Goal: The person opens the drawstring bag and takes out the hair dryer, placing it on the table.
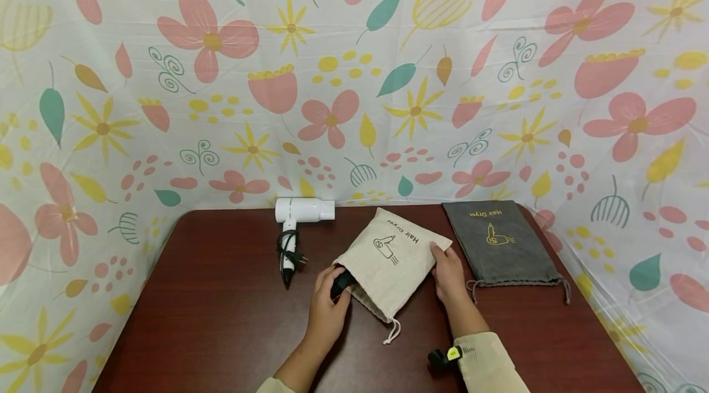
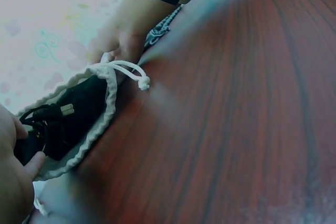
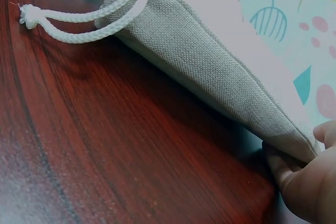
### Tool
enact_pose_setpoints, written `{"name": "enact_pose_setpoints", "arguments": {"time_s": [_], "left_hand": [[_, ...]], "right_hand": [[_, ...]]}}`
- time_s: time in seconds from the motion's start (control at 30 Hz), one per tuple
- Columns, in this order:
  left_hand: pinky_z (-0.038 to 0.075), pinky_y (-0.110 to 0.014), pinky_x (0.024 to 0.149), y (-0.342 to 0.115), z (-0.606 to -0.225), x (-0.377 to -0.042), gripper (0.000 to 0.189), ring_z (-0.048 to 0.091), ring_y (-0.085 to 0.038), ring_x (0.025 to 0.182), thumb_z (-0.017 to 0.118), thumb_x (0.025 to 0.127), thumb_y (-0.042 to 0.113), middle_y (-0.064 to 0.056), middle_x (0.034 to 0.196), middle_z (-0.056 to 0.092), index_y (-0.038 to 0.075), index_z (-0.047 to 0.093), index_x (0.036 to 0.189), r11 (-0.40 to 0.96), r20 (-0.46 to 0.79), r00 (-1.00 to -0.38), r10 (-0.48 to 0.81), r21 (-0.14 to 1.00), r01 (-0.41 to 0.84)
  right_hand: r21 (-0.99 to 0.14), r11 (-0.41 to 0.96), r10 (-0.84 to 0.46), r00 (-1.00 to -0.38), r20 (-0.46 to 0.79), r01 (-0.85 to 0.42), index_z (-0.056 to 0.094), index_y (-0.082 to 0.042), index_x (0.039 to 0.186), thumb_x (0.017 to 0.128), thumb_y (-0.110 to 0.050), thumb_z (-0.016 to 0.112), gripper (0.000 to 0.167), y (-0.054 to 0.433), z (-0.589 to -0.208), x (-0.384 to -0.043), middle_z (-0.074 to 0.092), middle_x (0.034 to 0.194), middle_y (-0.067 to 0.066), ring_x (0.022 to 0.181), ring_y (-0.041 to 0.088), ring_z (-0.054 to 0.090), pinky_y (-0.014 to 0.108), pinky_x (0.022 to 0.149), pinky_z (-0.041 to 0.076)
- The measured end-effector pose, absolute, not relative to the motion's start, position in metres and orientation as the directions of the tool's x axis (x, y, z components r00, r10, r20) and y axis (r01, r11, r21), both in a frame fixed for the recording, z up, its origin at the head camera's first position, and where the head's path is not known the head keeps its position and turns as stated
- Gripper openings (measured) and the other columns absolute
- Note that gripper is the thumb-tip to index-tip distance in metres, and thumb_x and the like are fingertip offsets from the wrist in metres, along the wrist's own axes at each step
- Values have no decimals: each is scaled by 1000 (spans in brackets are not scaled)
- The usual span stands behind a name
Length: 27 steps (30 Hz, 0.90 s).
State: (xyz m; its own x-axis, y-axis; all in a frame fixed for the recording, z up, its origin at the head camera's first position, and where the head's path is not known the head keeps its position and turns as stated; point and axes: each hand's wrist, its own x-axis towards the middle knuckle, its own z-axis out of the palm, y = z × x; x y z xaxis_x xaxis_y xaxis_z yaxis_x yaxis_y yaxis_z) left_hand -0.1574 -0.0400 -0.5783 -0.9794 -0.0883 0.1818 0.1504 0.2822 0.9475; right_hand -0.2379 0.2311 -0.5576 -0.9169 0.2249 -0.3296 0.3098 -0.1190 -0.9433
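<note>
A cream drawstring bag (image 1: 396, 279), printed "Hair Dryer" with a gold outline picture, lies slanted at the middle of the table, its mouth towards the person. From that mouth pokes the dark handle of a black hair dryer (image 1: 341, 283); most of it is inside the bag. My left hand (image 1: 325, 310) grips this handle, thumb and fingers on either side. In the left wrist view a black cord (image 2: 39, 116) is bundled against the dryer (image 2: 86, 108). At the bag's far right corner, my right hand (image 1: 450, 273) pinches the cloth between thumb and fingers.
A white hair dryer (image 1: 304, 210) with its black cord wound round the handle lies at the back left. On the right lies a flat grey drawstring bag (image 1: 504, 245). The brown table (image 1: 210, 319) meets a flower-printed cloth (image 1: 332, 73) behind.
</note>
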Motion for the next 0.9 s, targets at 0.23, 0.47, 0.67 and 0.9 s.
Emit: {"name": "enact_pose_setpoints", "arguments": {"time_s": [0.23,0.47,0.67,0.9], "left_hand": [[49,-38,94,-42,-582,-158,48,60,-24,119,70,90,6,-5,133,61,22,57,133,301,216,-970,-115,938,173],[50,-40,90,-45,-575,-160,53,63,-24,112,74,88,10,-8,125,64,16,51,135,353,130,-986,-109,932,84],[52,-42,85,-49,-568,-166,55,64,-29,112,75,89,22,-17,131,64,6,54,137,515,60,-998,-36,856,33],[53,-38,80,-52,-566,-173,57,66,-24,102,76,87,23,-15,129,65,5,55,137,593,39,-999,32,804,50]], "right_hand": [[-948,-93,249,-915,-317,303,42,-14,151,106,-37,49,51,236,-578,-247,56,100,-11,60,6,39,24,68,42],[-949,-95,237,-919,-314,299,42,-13,151,106,-39,49,53,237,-579,-248,56,93,-11,58,7,37,24,68,43],[-935,-140,200,-916,-348,325,40,-8,152,107,-32,47,51,235,-558,-242,59,105,-8,78,3,55,21,77,49],[-932,-156,201,-913,-355,328,42,-8,150,106,-37,49,54,236,-563,-248,62,102,-11,84,1,58,19,79,50]]}}
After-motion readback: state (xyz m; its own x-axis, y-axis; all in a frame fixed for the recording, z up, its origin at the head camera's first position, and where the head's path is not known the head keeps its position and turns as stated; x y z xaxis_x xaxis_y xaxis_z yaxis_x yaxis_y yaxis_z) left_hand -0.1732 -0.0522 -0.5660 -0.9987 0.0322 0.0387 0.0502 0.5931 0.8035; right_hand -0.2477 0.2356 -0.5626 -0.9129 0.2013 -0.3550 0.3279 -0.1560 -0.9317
